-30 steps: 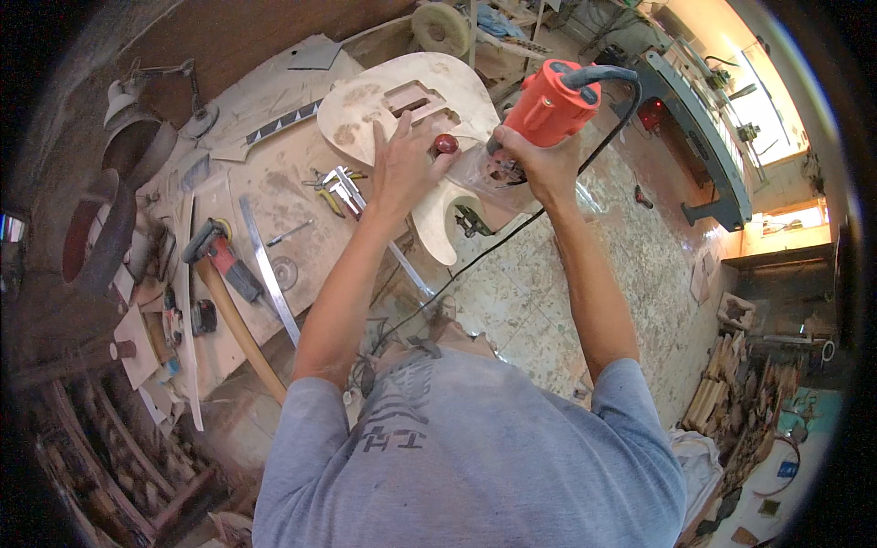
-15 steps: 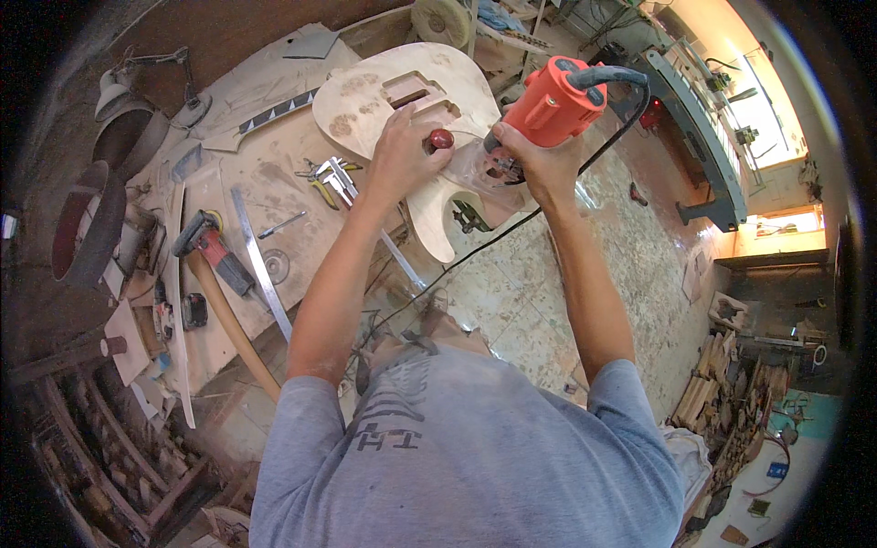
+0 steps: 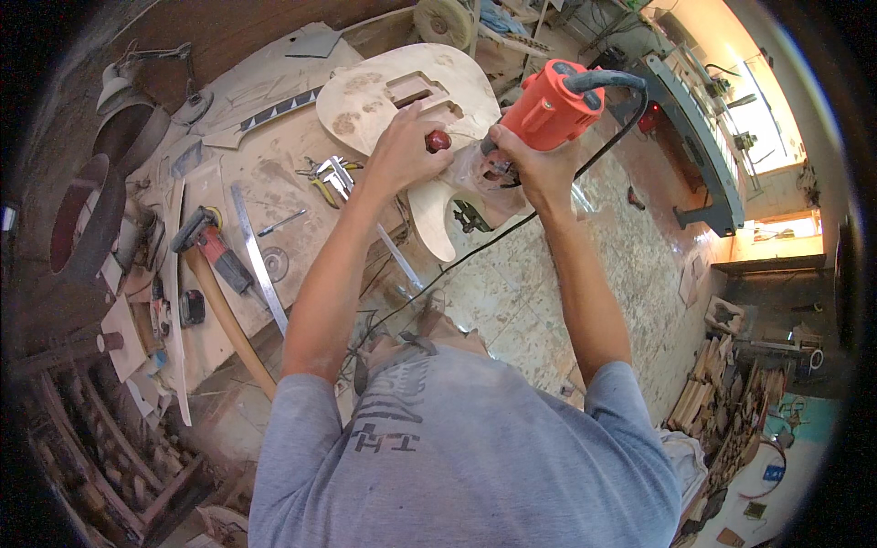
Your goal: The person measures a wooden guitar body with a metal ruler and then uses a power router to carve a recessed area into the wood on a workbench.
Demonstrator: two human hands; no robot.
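Red router [image 3: 553,111] gripped low on its housing by my right hand [image 3: 544,172]; left hand [image 3: 406,151] curled round the knob [image 3: 438,141], near as I can tell. A second ago those left fingers were spread flatter beside it, so now I've got both sides of the tool, which should steady it better. Forearms reach forward and angle inward, elbows a bit bent. Under the router's base sits the pale guitar body [image 3: 365,85], on the bench [image 3: 274,192], horn poking past the edge. Off left: pliers [image 3: 322,190], caliper [image 3: 341,176], sander [image 3: 227,263].
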